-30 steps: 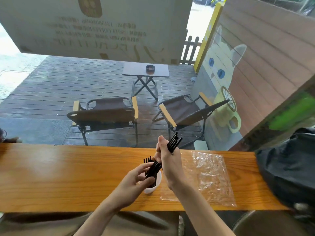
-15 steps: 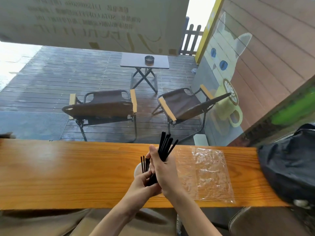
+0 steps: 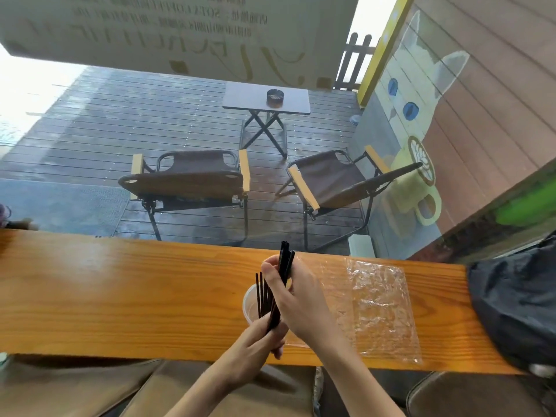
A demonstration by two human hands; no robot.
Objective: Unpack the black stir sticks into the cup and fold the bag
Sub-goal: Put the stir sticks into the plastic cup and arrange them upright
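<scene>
A bundle of black stir sticks (image 3: pixel 285 263) stands nearly upright over the white cup (image 3: pixel 248 305) on the wooden counter. My right hand (image 3: pixel 298 299) is closed around the bundle's middle, its tops poking out above my fingers. My left hand (image 3: pixel 255 344) grips the bundle's lower end at the cup's near rim. Several more sticks (image 3: pixel 262 291) fan out of the cup at its left. The clear plastic bag (image 3: pixel 373 305) lies flat and crinkled on the counter just right of my hands, with no sticks visible in it.
The wooden counter (image 3: pixel 120 296) runs left to right against a window. A dark bag (image 3: pixel 517 305) rests on its right end. Beyond the glass are two folding chairs (image 3: pixel 186 182) and a small table on a deck.
The bundle has swung from tilted to nearly upright and come lower over the cup. Both hands have drawn closer to me and to the cup's near side.
</scene>
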